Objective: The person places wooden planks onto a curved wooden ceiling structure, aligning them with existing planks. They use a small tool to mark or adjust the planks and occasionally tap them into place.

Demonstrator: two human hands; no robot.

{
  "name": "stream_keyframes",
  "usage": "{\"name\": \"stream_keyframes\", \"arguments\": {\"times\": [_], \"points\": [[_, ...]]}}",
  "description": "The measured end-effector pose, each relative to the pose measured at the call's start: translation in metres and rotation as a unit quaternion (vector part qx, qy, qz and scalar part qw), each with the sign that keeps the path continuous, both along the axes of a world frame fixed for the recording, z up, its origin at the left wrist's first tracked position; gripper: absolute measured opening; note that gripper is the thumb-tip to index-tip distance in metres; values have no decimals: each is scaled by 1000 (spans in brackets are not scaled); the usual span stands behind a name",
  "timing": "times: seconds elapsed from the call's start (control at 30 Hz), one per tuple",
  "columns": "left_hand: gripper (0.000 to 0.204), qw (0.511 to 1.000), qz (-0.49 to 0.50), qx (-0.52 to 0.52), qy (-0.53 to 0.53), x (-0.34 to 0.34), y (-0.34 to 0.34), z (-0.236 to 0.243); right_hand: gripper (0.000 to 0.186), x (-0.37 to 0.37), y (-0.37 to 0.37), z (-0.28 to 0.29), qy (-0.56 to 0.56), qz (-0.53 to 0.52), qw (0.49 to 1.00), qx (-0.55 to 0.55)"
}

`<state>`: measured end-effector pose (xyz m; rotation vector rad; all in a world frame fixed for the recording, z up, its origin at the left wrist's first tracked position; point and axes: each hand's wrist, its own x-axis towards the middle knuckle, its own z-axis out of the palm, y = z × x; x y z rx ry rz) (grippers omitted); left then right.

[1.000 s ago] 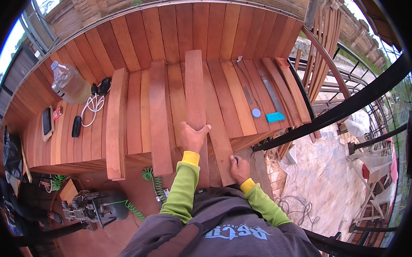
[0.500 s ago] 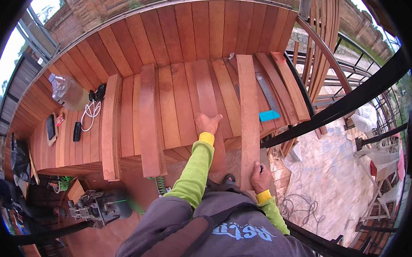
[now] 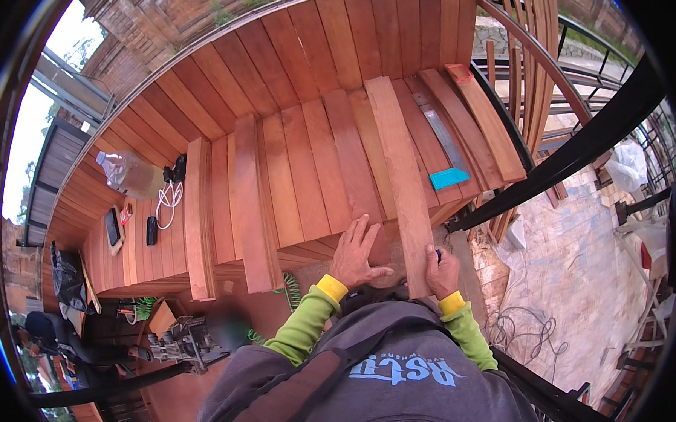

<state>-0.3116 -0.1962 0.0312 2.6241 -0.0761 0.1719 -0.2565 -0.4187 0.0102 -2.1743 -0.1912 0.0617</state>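
My left hand is open, its fingers spread near the bench's front edge, with nothing held. A long, pale reddish-brown wooden plank lies across the slatted bench, its near end sticking out toward me. My right hand is closed on the right side of that near end. A small dark blue tip shows between its fingers; what it belongs to is mostly hidden. Right of the plank lies a try square with a turquoise stock and a metal blade.
Two stacks of planks, one farther left and one nearer, overhang the bench front. A plastic jug, a white cable and a phone are at left. A black rail slants at right; a compressor stands below.
My left hand has let go of a board on the bench and drawn back toward me, fingers spreading. The plank at my right hand has tilted slightly, its far end leftward. The view has shifted.
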Motion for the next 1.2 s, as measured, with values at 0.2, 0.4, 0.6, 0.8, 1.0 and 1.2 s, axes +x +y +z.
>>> {"name": "stream_keyframes", "arguments": {"times": [0.2,0.4,0.6,0.8,1.0,1.2], "points": [[95,996,-14,93,4,-11,-6,-23,41,13,38,-1,58,53,995,56],[85,997,17,76,-19,-9,-16,-32,41,10,45,3,73,71,993,59],[66,987,67,-132,-56,-6,1,-11,41,17,50,-3,50,79,996,12],[46,841,223,-493,6,39,8,-30,39,29,81,7,70,82,994,25],[45,736,241,-631,-35,61,15,-18,36,30,88,13,23,85,996,19],[52,729,233,-644,-12,59,24,-17,34,7,67,17,72,147,986,35]]}}
